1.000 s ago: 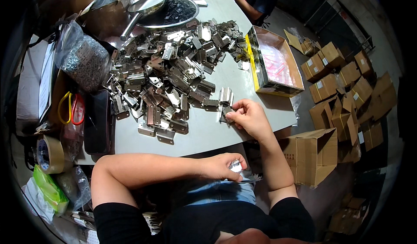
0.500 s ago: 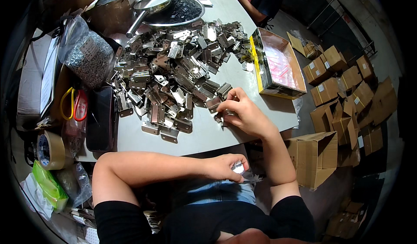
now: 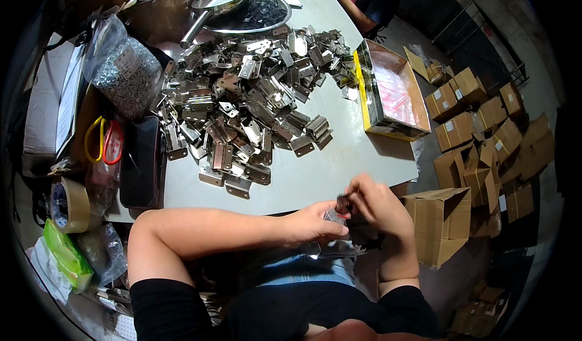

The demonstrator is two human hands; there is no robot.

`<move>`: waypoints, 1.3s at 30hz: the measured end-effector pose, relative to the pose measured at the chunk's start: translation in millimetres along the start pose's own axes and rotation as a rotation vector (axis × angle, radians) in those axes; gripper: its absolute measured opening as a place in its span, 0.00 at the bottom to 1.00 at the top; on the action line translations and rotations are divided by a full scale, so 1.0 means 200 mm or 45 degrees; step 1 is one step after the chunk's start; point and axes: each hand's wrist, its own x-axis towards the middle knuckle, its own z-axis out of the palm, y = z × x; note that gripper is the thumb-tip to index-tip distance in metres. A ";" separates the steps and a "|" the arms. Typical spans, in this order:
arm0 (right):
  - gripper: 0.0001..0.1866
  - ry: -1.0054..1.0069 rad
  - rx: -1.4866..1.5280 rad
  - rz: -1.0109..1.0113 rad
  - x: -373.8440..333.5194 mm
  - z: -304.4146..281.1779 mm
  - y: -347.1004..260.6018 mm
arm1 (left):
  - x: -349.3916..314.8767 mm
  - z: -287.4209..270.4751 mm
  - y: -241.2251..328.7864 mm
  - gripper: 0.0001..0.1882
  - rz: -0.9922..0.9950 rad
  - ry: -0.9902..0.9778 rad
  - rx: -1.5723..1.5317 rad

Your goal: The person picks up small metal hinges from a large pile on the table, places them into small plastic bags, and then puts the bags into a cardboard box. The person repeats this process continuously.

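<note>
Close to my body, past the near table edge, my left hand point(image 3: 315, 224) is closed around a small clear zip bag point(image 3: 331, 215) with a red strip at its mouth. My right hand point(image 3: 379, 204) is beside it, pinching a small metal bracket point(image 3: 343, 204) right at the bag's mouth; whether part of it is inside, I cannot tell. Something shiny shows below my left hand, too small to name. A large heap of bent metal brackets point(image 3: 242, 113) with holes covers the middle of the table point(image 3: 291, 189).
A yellow-and-black box point(image 3: 391, 92) of red-striped zip bags stands at right. Behind the heap is a metal pan point(image 3: 288, 22) of dark pieces with a scoop point(image 3: 218, 2). At left are a bag of screws point(image 3: 127, 74), scissors point(image 3: 103, 144) and tape point(image 3: 70, 206). Cartons point(image 3: 439, 219) crowd the floor.
My right hand has left the near right edge of the heap and come back toward my body with a bracket, meeting my left hand. The bag's red strip now shows.
</note>
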 end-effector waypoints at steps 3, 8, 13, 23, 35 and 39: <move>0.09 -0.168 -0.042 -0.171 -0.04 -0.04 -0.03 | 0.01 -0.01 -0.01 0.17 0.031 -0.052 -0.029; 0.10 -0.346 0.146 -0.320 0.02 -0.04 -0.05 | 0.00 0.00 0.00 0.15 0.124 -0.161 0.197; 0.08 -0.528 0.537 -0.080 0.20 -0.11 0.01 | -0.01 -0.01 0.01 0.17 0.082 -0.209 0.277; 0.09 0.469 -0.565 -0.569 0.58 0.12 0.04 | 0.04 -0.04 -0.05 0.20 0.124 -0.346 0.369; 0.11 0.542 -0.849 -0.455 0.69 0.22 0.01 | 0.05 -0.03 -0.04 0.19 0.132 -0.322 0.447; 0.06 0.438 -1.005 -0.541 0.60 0.23 -0.02 | 0.04 -0.02 -0.04 0.19 0.153 -0.307 0.469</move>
